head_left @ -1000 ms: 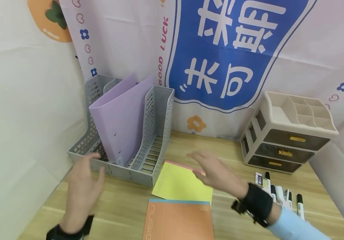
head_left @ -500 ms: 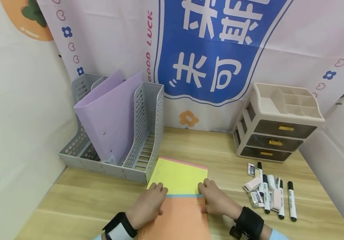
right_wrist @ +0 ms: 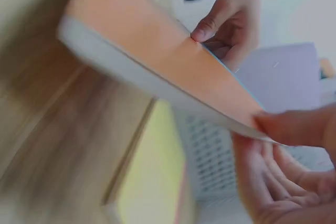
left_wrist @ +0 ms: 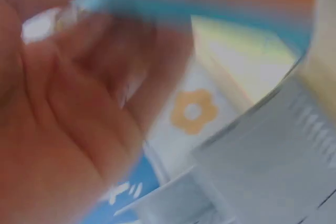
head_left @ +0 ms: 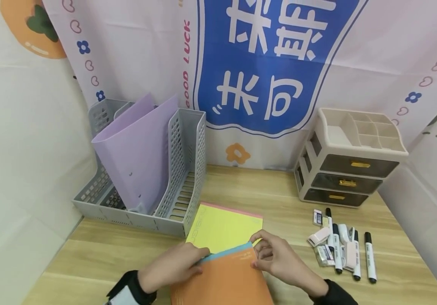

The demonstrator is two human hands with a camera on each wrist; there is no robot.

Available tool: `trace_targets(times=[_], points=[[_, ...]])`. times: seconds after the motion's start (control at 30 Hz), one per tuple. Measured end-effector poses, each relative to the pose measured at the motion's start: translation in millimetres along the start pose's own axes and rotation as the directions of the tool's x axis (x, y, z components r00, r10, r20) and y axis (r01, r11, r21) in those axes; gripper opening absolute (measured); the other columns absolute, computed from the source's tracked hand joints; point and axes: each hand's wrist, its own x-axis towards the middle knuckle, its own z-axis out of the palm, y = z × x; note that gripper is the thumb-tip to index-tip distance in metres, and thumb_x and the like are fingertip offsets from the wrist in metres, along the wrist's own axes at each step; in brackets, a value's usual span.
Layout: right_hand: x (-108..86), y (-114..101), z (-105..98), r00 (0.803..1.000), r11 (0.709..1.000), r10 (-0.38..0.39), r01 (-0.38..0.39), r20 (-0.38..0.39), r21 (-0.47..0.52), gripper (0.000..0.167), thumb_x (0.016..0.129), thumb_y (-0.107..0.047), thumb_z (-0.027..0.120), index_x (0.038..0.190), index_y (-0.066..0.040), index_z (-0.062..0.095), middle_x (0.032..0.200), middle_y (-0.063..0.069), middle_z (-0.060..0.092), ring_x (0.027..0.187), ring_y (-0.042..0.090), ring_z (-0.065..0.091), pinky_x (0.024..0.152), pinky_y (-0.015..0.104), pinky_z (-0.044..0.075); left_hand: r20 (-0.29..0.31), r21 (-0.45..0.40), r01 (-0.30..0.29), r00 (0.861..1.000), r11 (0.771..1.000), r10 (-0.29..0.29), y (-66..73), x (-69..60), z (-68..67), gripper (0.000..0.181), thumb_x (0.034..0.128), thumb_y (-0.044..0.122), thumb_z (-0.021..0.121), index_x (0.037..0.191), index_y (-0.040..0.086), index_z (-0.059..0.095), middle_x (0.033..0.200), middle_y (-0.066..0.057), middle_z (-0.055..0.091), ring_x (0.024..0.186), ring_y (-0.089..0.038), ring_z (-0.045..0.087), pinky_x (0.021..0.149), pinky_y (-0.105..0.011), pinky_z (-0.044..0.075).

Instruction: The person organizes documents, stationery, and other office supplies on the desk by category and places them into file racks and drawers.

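An orange notebook (head_left: 222,277) with a blue top strip is tilted up at its far edge. My left hand (head_left: 174,264) pinches its far left corner, thumb on the cover. At the far right corner, my right hand (head_left: 279,258) grips it between thumb and fingers; the right wrist view shows the thumb on top of the orange cover (right_wrist: 157,40). Behind and partly under it, a yellow notebook (head_left: 226,226) with a pink strip lies on the table. In the blurred left wrist view, the left palm (left_wrist: 68,124) sits beside the blue strip (left_wrist: 220,17).
A grey file rack (head_left: 186,199) with a purple folder (head_left: 138,165) stands at the back left. A beige drawer organizer (head_left: 349,156) is at the back right. Several markers (head_left: 370,258), erasers and small items lie on the right of the wooden table (head_left: 108,250).
Both hands came in from the sides, down to the orange notebook's far corners. They now grip it, and its far edge has lifted and tilted off the yellow notebook.
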Motion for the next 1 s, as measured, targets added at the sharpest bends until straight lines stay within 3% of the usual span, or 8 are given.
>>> trace_targets(times=[0.13,0.3,0.47,0.53,0.6,0.7,0.83,1.0], points=[[-10.5,-28,2,0.993,0.998,-0.055,0.055,-0.107,-0.006,0.031,0.09,-0.011,0.072,0.118,-0.003,0.062,0.097,0.011,0.066,0.084,0.009,0.067,0.075,0.028,0.061,0.099,-0.177,-0.114,0.986,0.978,0.133,7.6,-6.6,-21.2,0.011,0.0943,0.016,0.068,0.104,0.015,0.063,0.077,0.013,0.058,0.066,0.01,0.045,0.058,-0.008,0.039],[-21.2,-57,3,0.965,0.977,-0.201,0.186,-0.17,-0.101,0.019,0.091,-0.018,0.072,0.109,-0.01,0.07,0.097,0.006,0.072,0.084,0.006,0.069,0.076,0.026,0.062,0.032,-0.334,-0.251,0.96,0.909,0.277,24.9,-21.4,-29.6,0.012,0.1016,0.02,0.057,0.112,0.016,0.059,0.097,0.01,0.07,0.084,0.013,0.059,0.068,-0.004,0.05],[-24.7,-75,-6,0.828,0.827,-0.487,0.335,-0.278,-0.451,0.027,0.081,-0.004,0.078,0.106,-0.016,0.072,0.101,-0.004,0.074,0.091,0.005,0.069,0.086,0.018,0.057,-0.189,-0.36,-0.296,0.952,0.885,0.242,34.8,-41.7,-34.6,0.004,0.1023,0.016,0.055,0.104,0.012,0.056,0.087,0.003,0.07,0.075,0.013,0.06,0.06,-0.004,0.05],[-24.2,-77,-15,0.755,0.781,-0.554,0.324,-0.351,-0.534,0.038,0.076,0.004,0.08,0.107,-0.015,0.072,0.105,-0.003,0.074,0.099,0.003,0.067,0.092,0.014,0.053,-0.333,-0.304,-0.328,0.916,0.895,0.223,34.6,-48.4,-35.5,0.006,0.0992,0.01,0.059,0.099,0.01,0.053,0.077,0.003,0.066,0.069,0.015,0.056,0.055,-0.003,0.048],[-22.7,-76,-24,0.744,0.809,-0.535,0.316,-0.4,-0.495,0.042,0.075,0.006,0.079,0.113,-0.01,0.07,0.112,0.004,0.073,0.106,0.001,0.065,0.096,0.012,0.051,-0.467,-0.261,-0.354,0.861,0.898,0.203,34.6,-54.4,-34.5,0.013,0.0952,0.002,0.063,0.102,0.008,0.053,0.072,0.002,0.066,0.065,0.015,0.056,0.051,-0.002,0.046],[-15.4,-75,-28,0.791,0.893,-0.431,0.303,-0.434,-0.333,0.045,0.08,0.004,0.077,0.122,-0.006,0.065,0.121,0.011,0.069,0.113,0.0,0.063,0.091,0.018,0.056,-0.606,-0.201,-0.373,0.774,0.906,0.184,34.9,-58.5,-32.0,0.02,0.0903,-0.005,0.065,0.107,0.001,0.055,0.07,-0.003,0.071,0.061,0.011,0.06,0.048,-0.002,0.046],[5.8,-78,-18,0.877,0.961,-0.273,0.229,-0.394,-0.156,0.046,0.088,-0.01,0.075,0.132,-0.008,0.06,0.128,0.013,0.067,0.115,0.012,0.066,0.088,0.026,0.06,-0.701,-0.102,-0.351,0.689,0.931,0.183,36.5,-55.1,-28.0,0.016,0.0979,0.004,0.059,0.11,-0.004,0.055,0.073,-0.008,0.073,0.059,0.003,0.065,0.048,-0.002,0.046],[33.1,-86,-6,0.875,0.968,-0.25,0.22,-0.414,-0.12,0.041,0.09,-0.015,0.074,0.129,-0.008,0.064,0.12,0.013,0.071,0.107,0.024,0.071,0.087,0.028,0.061,-0.762,0.071,-0.223,0.616,0.972,0.197,39.6,-43.6,-21.8,0.029,0.1048,0.025,0.044,0.102,-0.002,0.056,0.069,-0.004,0.07,0.055,-0.004,0.068,0.049,-0.002,0.047]])
